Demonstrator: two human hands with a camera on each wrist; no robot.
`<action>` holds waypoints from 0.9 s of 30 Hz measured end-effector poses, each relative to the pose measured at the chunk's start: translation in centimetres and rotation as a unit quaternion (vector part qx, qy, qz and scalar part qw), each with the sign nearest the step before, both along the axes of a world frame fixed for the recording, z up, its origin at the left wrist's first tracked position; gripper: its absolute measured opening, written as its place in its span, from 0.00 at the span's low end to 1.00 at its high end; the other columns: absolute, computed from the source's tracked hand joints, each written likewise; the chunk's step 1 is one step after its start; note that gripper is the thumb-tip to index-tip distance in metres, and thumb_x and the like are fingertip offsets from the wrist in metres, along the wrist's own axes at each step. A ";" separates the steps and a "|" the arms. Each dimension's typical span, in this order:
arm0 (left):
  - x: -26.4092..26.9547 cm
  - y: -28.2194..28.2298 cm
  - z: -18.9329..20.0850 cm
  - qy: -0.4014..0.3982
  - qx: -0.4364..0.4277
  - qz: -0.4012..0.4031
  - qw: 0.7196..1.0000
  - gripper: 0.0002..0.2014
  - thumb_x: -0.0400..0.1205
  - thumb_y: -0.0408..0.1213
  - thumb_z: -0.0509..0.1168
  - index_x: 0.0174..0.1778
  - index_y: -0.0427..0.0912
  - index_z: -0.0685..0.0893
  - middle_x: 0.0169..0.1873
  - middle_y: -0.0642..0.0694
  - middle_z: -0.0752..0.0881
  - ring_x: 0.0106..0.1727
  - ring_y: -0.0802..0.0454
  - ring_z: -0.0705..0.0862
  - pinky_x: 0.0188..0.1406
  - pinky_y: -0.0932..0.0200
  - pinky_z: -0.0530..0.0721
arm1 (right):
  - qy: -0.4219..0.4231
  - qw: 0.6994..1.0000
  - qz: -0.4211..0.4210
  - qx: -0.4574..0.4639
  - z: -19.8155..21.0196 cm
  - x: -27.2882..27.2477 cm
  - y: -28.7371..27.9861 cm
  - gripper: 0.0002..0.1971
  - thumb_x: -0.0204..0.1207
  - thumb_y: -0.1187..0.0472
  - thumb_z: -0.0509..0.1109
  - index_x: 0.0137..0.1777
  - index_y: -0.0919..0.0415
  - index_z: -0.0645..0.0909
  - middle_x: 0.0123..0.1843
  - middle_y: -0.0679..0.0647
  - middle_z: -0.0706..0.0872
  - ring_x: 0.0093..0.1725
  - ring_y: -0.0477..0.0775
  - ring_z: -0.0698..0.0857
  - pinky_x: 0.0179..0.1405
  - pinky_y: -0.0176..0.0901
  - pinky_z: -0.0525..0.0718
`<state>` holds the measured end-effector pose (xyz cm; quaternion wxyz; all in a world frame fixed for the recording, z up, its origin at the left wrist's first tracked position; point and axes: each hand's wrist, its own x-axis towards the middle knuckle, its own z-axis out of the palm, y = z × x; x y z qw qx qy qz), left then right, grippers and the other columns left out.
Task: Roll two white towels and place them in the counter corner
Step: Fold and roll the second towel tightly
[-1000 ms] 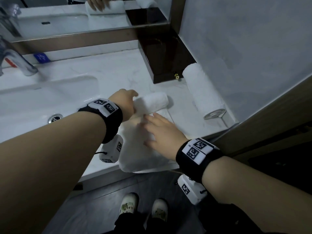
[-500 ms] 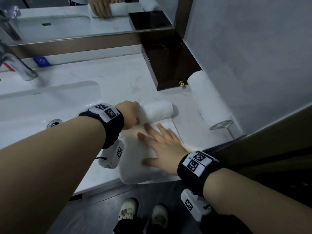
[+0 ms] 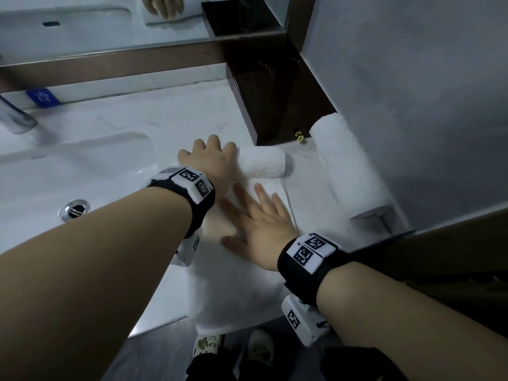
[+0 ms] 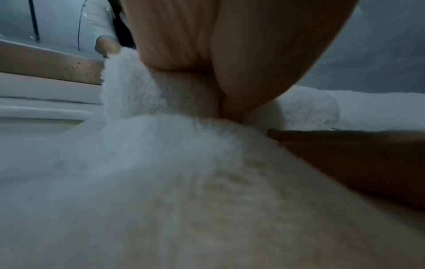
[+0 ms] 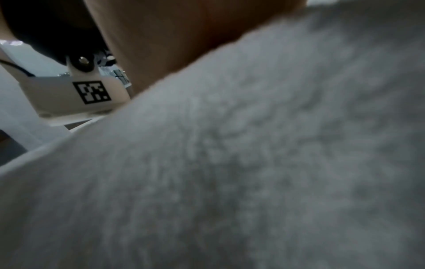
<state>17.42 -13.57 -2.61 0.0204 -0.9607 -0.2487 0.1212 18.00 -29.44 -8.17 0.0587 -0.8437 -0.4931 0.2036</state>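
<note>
A half-rolled white towel lies on the white counter; its rolled end points away from me and its flat part hangs over the front edge. My left hand grips the roll's left end with fingers curled over it; in the left wrist view the palm sits on the roll. My right hand lies flat, fingers spread, on the flat part just below the roll. A finished rolled towel lies along the right wall, in the corner.
A sink basin with a drain and a faucet is at the left. A dark wooden box stands in the back corner under the mirror. The grey wall closes the right side.
My right hand has drawn back slightly from the roll and spread flat on the towel. The left hand stays on the roll. The head view has come closer.
</note>
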 end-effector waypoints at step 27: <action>-2.5 -1.3 -1.9 0.068 -0.083 -0.022 0.994 0.53 0.80 0.43 0.65 0.81 0.52 0.23 0.85 0.46 0.32 0.85 0.36 0.33 0.78 0.26 0.30 | 0.063 0.998 0.004 0.010 1.4 0.9 0.3 0.43 0.67 0.33 0.63 0.80 0.28 0.45 0.87 0.40 0.40 0.84 0.50 0.36 0.79 0.57 0.37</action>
